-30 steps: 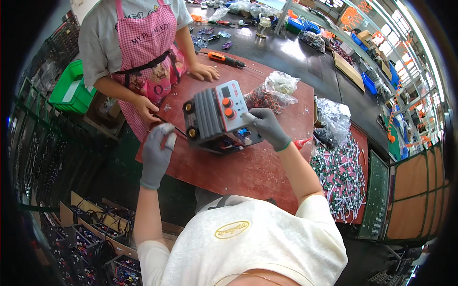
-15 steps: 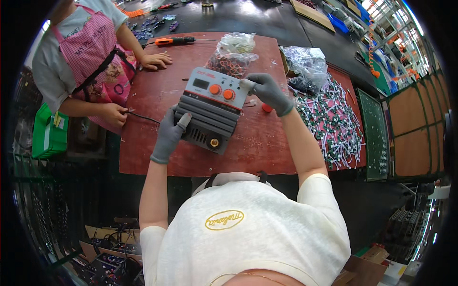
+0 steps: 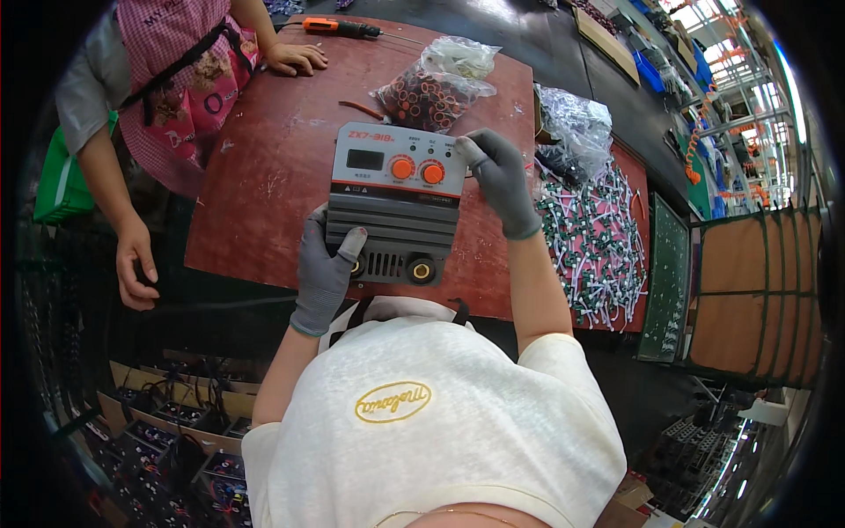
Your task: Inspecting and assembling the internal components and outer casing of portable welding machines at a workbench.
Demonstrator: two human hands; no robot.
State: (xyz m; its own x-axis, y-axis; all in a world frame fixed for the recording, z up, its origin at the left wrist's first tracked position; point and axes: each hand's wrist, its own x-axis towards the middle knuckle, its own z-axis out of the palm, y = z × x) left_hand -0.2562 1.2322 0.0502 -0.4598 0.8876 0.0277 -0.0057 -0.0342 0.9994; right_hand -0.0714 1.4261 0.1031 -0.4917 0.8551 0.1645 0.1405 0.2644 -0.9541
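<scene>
Left hand: the grey-gloved left hand (image 3: 324, 268) lies on the lower left corner of the grey box-shaped machine with two orange knobs (image 3: 398, 214). Its fingers are loosely curled over the ribbed grey front, the thumb up against the ribs beside the round sockets; it clasps the corner rather than lying flat.

Right hand: the grey-gloved right hand (image 3: 499, 176) grips the upper right corner of the machine, fingers bent over the edge of the pale panel just beside the right orange knob.

Hands together: they are well apart, one at each opposite corner of the machine, both clamped on it.

Machine: it rests on the reddish-brown counter (image 3: 264, 185), near the counter's near edge and right in front of the person, the pale panel with a small dark display farther away and the dark ribbed part with two round sockets nearer.

Behind the machine: a clear plastic bag of small dark and red ring-shaped parts (image 3: 431, 88) lies on the counter, apart from the machine.

To the right: a heap of small white and green wired parts (image 3: 594, 238) spreads over the counter, near the right forearm.

Far left: another person in a pink checked apron (image 3: 176, 79) stands at the counter, one hand resting on it near an orange-handled screwdriver (image 3: 339, 27).
</scene>
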